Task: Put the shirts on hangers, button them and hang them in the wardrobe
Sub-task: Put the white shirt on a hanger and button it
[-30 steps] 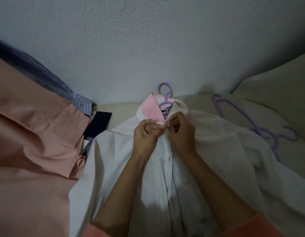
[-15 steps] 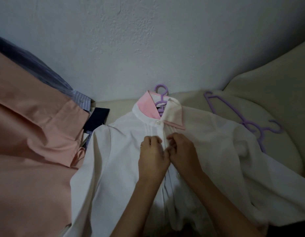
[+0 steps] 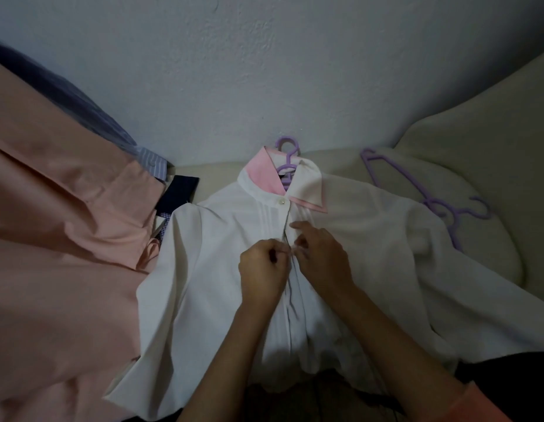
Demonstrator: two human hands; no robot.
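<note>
A white shirt (image 3: 210,269) with a pink-lined collar lies front-up on the cream bed, on a purple hanger (image 3: 287,156) whose hook pokes out above the collar. Its top button (image 3: 281,202) is fastened. My left hand (image 3: 261,272) pinches the left edge of the placket a little below that button. My right hand (image 3: 321,257) pinches the right edge opposite, fingertips meeting the left hand's at the opening. The button between them is hidden by my fingers.
A large peach shirt (image 3: 57,254) covers the left side, with a blue striped garment (image 3: 152,162) and a dark navy one (image 3: 179,193) behind it. Spare purple hangers (image 3: 438,205) lie on the cream bedding (image 3: 478,153) at the right. A textured wall stands behind.
Both hands have moved down from the collar button, now fastened, to a point lower on the placket. The collar's right flap has folded down flat.
</note>
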